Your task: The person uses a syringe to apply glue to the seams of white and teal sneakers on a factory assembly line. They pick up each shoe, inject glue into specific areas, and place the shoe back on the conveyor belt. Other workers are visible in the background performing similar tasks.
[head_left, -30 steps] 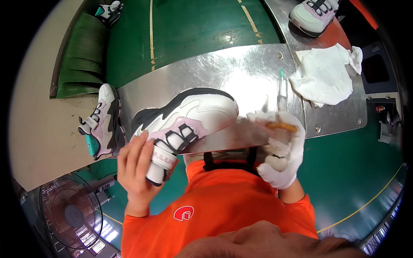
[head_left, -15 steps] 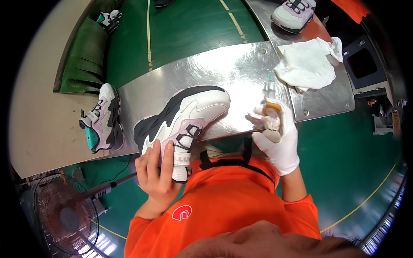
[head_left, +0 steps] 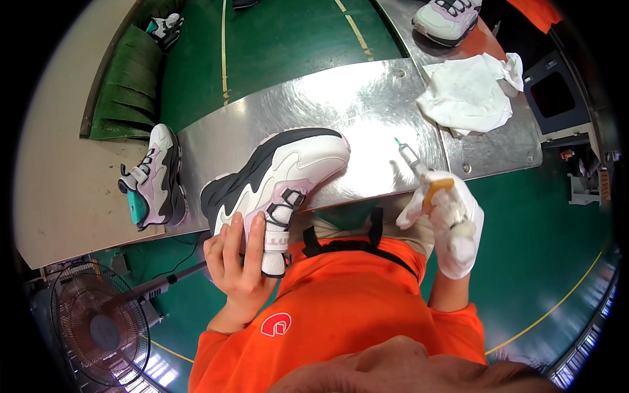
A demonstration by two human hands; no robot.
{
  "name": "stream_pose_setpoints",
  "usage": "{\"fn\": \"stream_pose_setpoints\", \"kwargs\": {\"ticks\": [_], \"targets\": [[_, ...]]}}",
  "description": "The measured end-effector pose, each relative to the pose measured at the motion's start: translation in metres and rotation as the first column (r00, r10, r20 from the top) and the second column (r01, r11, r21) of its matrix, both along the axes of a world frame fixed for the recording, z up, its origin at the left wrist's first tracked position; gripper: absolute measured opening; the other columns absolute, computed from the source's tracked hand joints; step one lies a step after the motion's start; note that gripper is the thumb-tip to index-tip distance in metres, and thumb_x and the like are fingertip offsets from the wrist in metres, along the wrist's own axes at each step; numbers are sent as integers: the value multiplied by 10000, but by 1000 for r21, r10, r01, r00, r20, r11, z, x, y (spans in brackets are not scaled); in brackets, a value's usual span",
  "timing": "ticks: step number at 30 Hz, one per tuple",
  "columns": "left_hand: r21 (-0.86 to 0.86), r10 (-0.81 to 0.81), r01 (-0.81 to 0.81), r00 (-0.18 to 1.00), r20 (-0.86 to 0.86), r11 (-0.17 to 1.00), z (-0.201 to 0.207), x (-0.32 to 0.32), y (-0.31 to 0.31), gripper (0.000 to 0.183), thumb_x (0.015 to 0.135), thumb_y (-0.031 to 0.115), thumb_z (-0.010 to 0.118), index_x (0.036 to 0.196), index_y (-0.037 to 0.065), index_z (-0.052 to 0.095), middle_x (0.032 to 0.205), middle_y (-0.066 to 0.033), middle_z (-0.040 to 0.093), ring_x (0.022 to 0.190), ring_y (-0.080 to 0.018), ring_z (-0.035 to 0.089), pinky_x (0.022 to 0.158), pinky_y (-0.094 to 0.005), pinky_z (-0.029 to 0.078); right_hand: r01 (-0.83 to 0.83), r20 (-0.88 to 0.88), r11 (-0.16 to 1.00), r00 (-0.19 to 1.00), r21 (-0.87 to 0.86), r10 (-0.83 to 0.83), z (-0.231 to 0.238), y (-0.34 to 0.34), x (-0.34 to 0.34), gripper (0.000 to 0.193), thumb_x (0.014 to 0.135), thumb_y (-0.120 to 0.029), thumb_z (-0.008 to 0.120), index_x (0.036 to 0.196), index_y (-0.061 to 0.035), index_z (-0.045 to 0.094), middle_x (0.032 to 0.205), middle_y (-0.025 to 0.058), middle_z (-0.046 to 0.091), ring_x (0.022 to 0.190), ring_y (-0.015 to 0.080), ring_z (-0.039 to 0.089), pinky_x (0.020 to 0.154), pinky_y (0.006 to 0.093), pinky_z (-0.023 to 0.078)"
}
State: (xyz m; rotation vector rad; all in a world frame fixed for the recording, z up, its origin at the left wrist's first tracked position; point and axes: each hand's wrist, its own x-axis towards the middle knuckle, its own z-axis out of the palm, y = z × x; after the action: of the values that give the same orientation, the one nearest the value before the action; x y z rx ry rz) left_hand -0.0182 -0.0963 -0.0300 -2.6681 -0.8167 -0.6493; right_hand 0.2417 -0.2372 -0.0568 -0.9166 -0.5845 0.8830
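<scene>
While the shoe tilts on its side at the near edge of the table, I have the left hand gripping it and the gloved right hand gripping a syringe, well apart. Beyond lies a cloth.

Left hand, lower left of centre, grips white-black-pink shoe, mid-frame. Gloved right hand, right of centre, holds green-tipped syringe. Second shoe at left; white cloth upper right; fan lower left.
</scene>
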Motion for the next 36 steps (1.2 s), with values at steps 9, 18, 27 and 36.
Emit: {"fn": "stream_pose_setpoints", "kwargs": {"ticks": [9,18,27,36], "targets": [[26,-6,6,1000,10,1000,-4,-2,1,487,726,220,794,1168,54,676,1202,-154,610,958,-320,575,826,-416,466,-200,-68,979,977,47,203,10,13,-15,910,470,-257,775,1251,124,505,894,168,620,814,259,638,743,335,523],[25,-16,15,1000,15,1000,-2,-2,5,496,711,209,800,1170,65,679,1200,-143,612,946,-309,558,813,-409,473,-218,34,973,975,-72,221,13,16,-15,850,471,-131,787,1233,134,521,884,157,635,814,227,638,735,304,523],[-125,-3,-3,999,-51,992,26,5,25,548,679,229,826,1187,86,673,1186,-114,615,941,-306,559,818,-375,459,-258,208,966,945,-1,252,4,30,-7,833,419,-36,815,1193,132,560,848,134,651,771,208,639,745,320,544],[-392,37,-68,996,-87,918,59,25,62,650,553,153,830,1179,87,668,1121,-118,635,908,-308,565,803,-376,467,-301,331,954,899,-11,287,-14,52,8,839,402,-120,860,1163,98,582,856,154,685,765,220,681,677,298,546]]}}
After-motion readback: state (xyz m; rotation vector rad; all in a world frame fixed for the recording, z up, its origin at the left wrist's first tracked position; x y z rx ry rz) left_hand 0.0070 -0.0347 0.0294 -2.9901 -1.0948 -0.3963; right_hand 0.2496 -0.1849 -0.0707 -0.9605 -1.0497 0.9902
